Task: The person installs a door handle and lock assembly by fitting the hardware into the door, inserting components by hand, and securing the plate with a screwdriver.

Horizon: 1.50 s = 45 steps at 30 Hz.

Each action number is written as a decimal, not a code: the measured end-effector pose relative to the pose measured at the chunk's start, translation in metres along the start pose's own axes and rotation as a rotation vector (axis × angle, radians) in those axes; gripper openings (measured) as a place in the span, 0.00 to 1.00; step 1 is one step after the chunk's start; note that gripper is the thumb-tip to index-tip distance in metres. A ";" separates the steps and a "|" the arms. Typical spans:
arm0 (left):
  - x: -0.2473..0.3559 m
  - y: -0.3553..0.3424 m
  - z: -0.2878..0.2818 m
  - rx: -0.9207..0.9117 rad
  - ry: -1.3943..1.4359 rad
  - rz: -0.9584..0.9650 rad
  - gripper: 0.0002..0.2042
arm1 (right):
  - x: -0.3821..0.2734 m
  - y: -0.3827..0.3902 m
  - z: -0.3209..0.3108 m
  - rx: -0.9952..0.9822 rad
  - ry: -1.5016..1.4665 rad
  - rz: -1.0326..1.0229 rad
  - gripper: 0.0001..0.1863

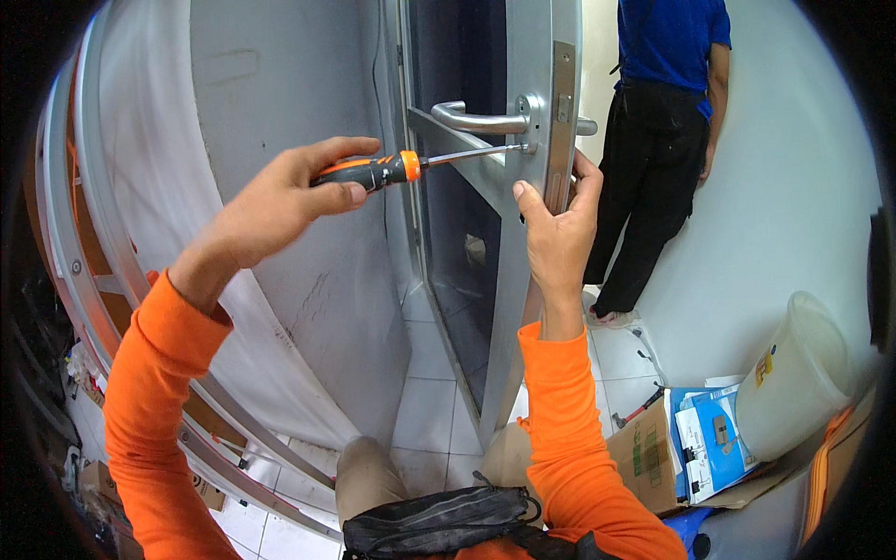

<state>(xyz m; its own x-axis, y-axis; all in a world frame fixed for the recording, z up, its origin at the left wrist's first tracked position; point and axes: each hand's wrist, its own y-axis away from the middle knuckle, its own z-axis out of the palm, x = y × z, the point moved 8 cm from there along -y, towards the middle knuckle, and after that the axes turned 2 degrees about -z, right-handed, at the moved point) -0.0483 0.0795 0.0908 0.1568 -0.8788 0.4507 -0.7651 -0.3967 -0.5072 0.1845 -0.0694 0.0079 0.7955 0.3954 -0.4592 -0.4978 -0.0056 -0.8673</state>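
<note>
The screwdriver (373, 174) lies nearly level to the left of the door (534, 56), its slim steel shaft (471, 154) reaching right to the small round lock fitting (528, 143) beneath the lever handle (483, 122). The left hand (299, 191) is partly closed about the grip, thumb beneath, one finger stretched above; its remaining fingers are hidden. The right hand (560, 229), half curled, clasps the door's upright edge, thumb toward the left, fingers round the right; whether anything small sits in its palm cannot be told from here. The tool should prove light and rigid; its thick black-and-orange grip, apparently rubbery, offers the surest hold, the smooth shaft a more slippery one. The door, by contrast, looks stiff and heavy, best steadied at its edge, clear of the tip. Note the grey metal frame, dark glazed panel (462, 56), satin tubular lever and long, flat lock plate (563, 70).
</note>
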 end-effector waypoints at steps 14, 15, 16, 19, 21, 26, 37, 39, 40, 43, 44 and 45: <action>0.050 0.013 0.006 0.329 -0.725 0.564 0.23 | -0.003 0.000 0.001 -0.012 0.015 -0.016 0.33; 0.050 0.015 0.008 0.328 -0.722 0.566 0.23 | -0.003 0.000 -0.001 -0.014 0.031 -0.028 0.33; 0.040 0.012 0.007 0.232 -0.474 0.470 0.24 | -0.002 -0.001 -0.002 -0.013 0.035 -0.028 0.33; 0.007 0.002 0.001 -0.046 0.075 0.182 0.28 | -0.003 0.001 0.001 -0.025 0.008 -0.003 0.33; -0.017 0.002 -0.003 -0.147 0.050 -0.216 0.29 | -0.005 0.001 0.001 0.004 0.029 -0.045 0.33; -0.019 -0.001 0.014 -0.239 0.194 -0.234 0.25 | -0.008 0.001 0.002 0.001 -0.004 -0.013 0.33; -0.006 0.000 -0.001 -0.050 0.288 -0.082 0.26 | 0.002 0.000 0.000 -0.040 -0.028 0.031 0.33; -0.019 -0.005 0.013 -0.180 0.428 -0.215 0.27 | 0.000 0.000 0.000 -0.055 -0.035 0.005 0.34; -0.019 -0.003 0.014 -0.177 0.430 -0.218 0.27 | 0.000 0.001 0.000 -0.060 -0.035 0.005 0.34; -0.015 -0.001 0.015 -0.146 0.248 -0.224 0.21 | 0.003 0.000 -0.002 -0.063 -0.043 0.022 0.35; 0.001 -0.005 0.005 -0.050 -0.116 -0.045 0.20 | 0.003 0.001 -0.001 -0.071 -0.047 0.011 0.35; -0.002 -0.007 0.006 -0.051 -0.114 -0.046 0.20 | 0.003 0.001 0.000 -0.080 -0.050 0.000 0.35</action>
<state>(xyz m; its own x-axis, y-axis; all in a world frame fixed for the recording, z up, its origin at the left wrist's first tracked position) -0.0394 0.0824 0.0895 0.2601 -0.8856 0.3848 -0.7856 -0.4258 -0.4490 0.1864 -0.0687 0.0060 0.7760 0.4409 -0.4510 -0.4674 -0.0781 -0.8806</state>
